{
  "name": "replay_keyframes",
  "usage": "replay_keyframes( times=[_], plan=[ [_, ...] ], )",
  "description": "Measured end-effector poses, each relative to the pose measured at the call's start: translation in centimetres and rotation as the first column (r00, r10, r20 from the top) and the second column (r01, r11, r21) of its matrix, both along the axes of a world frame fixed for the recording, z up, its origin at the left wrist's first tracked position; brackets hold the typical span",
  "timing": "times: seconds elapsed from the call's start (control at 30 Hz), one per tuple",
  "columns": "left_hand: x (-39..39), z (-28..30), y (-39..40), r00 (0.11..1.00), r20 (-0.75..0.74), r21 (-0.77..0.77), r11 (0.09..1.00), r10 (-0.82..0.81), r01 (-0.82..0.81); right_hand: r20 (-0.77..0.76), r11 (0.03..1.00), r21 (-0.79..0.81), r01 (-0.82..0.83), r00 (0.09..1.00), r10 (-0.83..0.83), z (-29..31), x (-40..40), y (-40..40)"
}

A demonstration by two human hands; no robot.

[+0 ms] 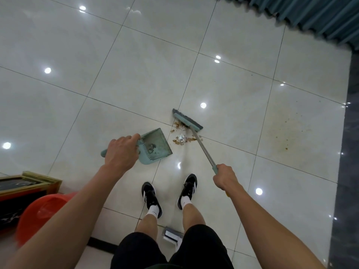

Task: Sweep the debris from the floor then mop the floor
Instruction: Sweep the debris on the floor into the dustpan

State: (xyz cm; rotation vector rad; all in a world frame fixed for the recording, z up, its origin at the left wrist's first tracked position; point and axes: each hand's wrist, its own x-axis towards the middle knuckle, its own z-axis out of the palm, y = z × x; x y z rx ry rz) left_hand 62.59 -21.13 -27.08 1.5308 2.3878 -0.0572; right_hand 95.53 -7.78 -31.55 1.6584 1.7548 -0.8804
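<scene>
nearest, the person's black-and-white sneakers (169, 193) stand on the pale tiled floor (77, 55), with a red bucket (42, 212) off beyond the left forearm. the left hand (121, 152) curls its fingers over the handle of a teal dustpan (155, 147); the pan's open mouth lies just past the fingertips, flat on the tile, with a few bits already inside. the right hand (225, 177) is wrapped tight round the teal grip of a broom (196, 136), fingers pressed together. the metal shaft runs up and away from the knuckles to the bristle head. the debris (181, 139), brown crumbs and a crumpled foil scrap, sits between the dustpan's lip and the broom head. farther right a brownish stain (285, 131) speckles the floor.
</scene>
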Motion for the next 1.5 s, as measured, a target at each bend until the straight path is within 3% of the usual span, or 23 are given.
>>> replay_keyframes(
  times=[0.4,0.67,1.13,1.3,1.5],
  plan=[
    [-1.2,-0.6,-1.1,1.000,-0.001,-0.068,0.998,0.006,-0.007,-0.104,0.982,-0.177,0.060,0.991,-0.080,0.2,-0.8,-7.3],
    [-1.2,-0.1,-1.5,0.999,0.030,-0.034,0.999,0.033,-0.032,-0.177,0.947,-0.291,0.137,0.965,-0.194,2.0,-2.7,-9.3],
    [-0.8,1.2,-1.8,0.999,0.037,0.003,1.000,0.015,-0.015,-0.240,0.868,-0.338,0.365,0.858,-0.454,6.1,-3.4,-8.6],
    [-1.7,1.0,-2.6,1.000,0.024,0.041,0.999,0.000,-0.001,-0.268,0.867,-0.310,0.389,0.840,-0.472,6.9,-2.5,-8.2],
    [-3.1,0.1,-5.2,0.986,0.098,0.113,0.983,0.133,-0.144,-0.328,0.875,-0.273,0.400,0.816,-0.476,6.7,-2.5,-8.0]
  ],
)
